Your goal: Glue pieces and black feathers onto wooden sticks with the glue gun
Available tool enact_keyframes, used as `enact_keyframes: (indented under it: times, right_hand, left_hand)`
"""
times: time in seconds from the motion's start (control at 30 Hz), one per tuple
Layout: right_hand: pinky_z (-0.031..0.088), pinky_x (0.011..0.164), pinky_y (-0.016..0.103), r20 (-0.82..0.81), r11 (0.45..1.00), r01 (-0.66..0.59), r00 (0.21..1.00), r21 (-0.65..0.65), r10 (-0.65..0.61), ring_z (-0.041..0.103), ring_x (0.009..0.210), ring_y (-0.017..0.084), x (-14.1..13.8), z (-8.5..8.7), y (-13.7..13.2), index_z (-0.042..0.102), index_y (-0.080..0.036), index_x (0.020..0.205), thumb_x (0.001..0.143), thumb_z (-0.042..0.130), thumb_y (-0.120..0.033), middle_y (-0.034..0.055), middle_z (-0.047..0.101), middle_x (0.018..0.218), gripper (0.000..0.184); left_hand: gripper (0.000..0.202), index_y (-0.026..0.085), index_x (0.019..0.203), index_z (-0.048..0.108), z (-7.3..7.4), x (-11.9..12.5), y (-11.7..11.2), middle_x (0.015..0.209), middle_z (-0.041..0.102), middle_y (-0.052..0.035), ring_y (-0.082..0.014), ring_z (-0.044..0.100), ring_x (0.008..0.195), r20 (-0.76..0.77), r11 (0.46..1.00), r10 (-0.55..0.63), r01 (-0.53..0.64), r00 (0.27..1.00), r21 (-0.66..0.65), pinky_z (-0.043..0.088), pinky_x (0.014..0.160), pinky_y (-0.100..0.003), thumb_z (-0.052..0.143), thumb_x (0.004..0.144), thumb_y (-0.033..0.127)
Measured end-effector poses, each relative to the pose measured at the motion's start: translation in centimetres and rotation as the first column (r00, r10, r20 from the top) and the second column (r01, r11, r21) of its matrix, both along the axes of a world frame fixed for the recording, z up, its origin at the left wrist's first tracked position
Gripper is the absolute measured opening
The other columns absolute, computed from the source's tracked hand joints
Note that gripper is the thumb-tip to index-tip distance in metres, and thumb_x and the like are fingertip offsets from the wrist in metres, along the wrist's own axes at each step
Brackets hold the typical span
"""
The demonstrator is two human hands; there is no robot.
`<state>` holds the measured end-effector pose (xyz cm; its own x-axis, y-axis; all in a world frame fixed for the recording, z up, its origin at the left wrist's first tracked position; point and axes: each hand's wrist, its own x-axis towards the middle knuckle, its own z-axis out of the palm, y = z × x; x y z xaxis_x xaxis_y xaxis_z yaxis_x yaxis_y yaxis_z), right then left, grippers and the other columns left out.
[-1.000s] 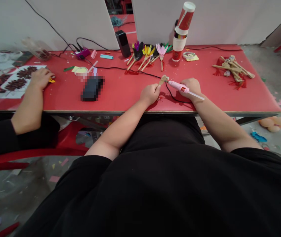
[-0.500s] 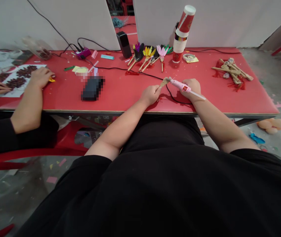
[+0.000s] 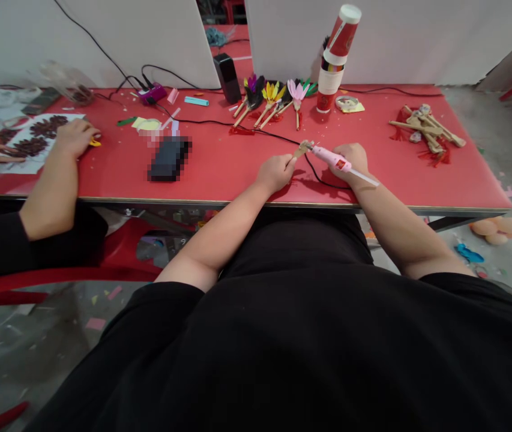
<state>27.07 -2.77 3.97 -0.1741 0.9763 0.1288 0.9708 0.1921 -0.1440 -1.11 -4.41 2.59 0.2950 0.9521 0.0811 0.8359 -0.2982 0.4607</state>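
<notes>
My left hand (image 3: 276, 173) is closed, pinching a small tan stick-like piece (image 3: 301, 150) with a wrapped-looking end. In my right hand (image 3: 350, 158) is a pink hot glue gun (image 3: 328, 157), with a pale glue stick (image 3: 366, 177) poking out of its rear. Its nozzle points left and meets or nearly meets the top of the tan piece; I cannot tell if they touch. My right fingers are partly hidden behind the gun. Several similar tan sticks with red tassels (image 3: 429, 129) lie piled to the right.
Feathered sticks (image 3: 271, 96) lie at the back beside stacked paper cups (image 3: 329, 81) and a tape roll (image 3: 347, 104). A black cord (image 3: 316, 174) runs past my hands. Left are a pixelated dark object (image 3: 169, 159), a purple power strip (image 3: 152, 94) and a co-worker's hands (image 3: 74, 137).
The tan piece has turned slightly at the nozzle, while both my hands keep their holds. The whole view has shifted a little. The co-worker's far hand has moved slightly right.
</notes>
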Motion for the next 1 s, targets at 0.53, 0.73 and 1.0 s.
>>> enact_keyframes:
  times: [0.53, 0.73, 1.0]
  right_hand:
    - [0.043, 0.083, 0.04, 0.141, 0.998, 0.044, 0.989, -0.035, -0.039, 0.083, 0.108, 0.037, -1.8, 0.4, 0.3, 0.097, -0.022, 0.122, 0.107, 0.075, -0.036, 0.0178, 0.093, 0.118, 0.029]
    - [0.043, 0.083, 0.041, 0.128, 0.997, 0.055, 0.991, -0.058, -0.048, 0.085, 0.113, 0.038, -2.0, 0.1, 0.5, 0.097, -0.021, 0.128, 0.111, 0.075, -0.035, 0.0207, 0.095, 0.125, 0.031]
    - [0.044, 0.079, 0.041, 0.16, 0.998, 0.055, 0.986, -0.038, -0.048, 0.087, 0.112, 0.041, -2.1, -0.2, 0.8, 0.098, -0.023, 0.122, 0.106, 0.075, -0.035, 0.0216, 0.096, 0.119, 0.03]
  left_hand:
    - [0.045, 0.028, 0.09, 0.059, -1.0, -0.2, 1.2, 0.09, 0.074, -0.0117, -0.0324, 0.074, 0.098, 0.187, 1.0, 0.026, -0.028, 0.982, 0.011, 0.048, 0.086, -0.044, 0.053, 0.131, 0.046]
    - [0.046, 0.029, 0.088, 0.054, -1.1, -0.2, 1.4, 0.087, 0.071, -0.0108, -0.0314, 0.071, 0.095, 0.196, 1.0, 0.019, -0.019, 0.98, -0.002, 0.045, 0.084, -0.044, 0.053, 0.13, 0.047]
    - [0.046, 0.029, 0.089, 0.059, -1.2, -0.2, 1.2, 0.085, 0.072, -0.0117, -0.0338, 0.074, 0.097, 0.194, 0.999, 0.026, -0.031, 0.981, 0.025, 0.045, 0.084, -0.043, 0.054, 0.13, 0.049]
